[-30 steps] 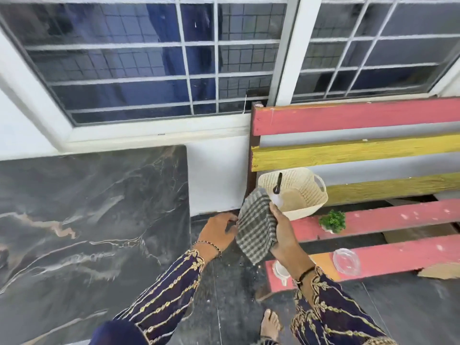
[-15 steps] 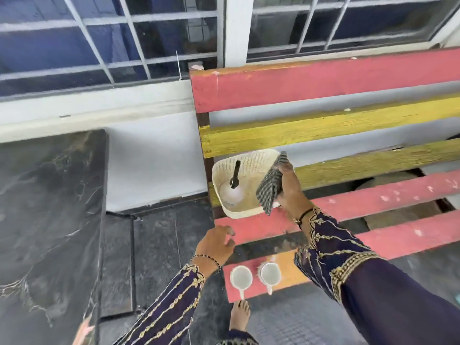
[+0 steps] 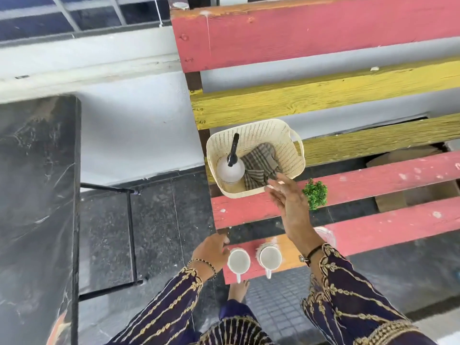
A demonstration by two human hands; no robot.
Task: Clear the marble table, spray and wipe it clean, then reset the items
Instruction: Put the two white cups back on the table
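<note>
Tipping hazard: with the grey checked cloth (image 3: 258, 165) and white spray bottle (image 3: 230, 170) inside the cream perforated plastic basket (image 3: 254, 130), the empty, flat-open right hand (image 3: 290, 205) just in front could clip its rim, while the left hand (image 3: 211, 251), grip unclear, crowds two white mugs (image 3: 239, 261) farther in front.

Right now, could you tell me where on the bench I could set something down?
The pink slats right of the plant are bare, as is the table's visible part. The bench's left end is crowded: basket, two cups, plant.
</note>
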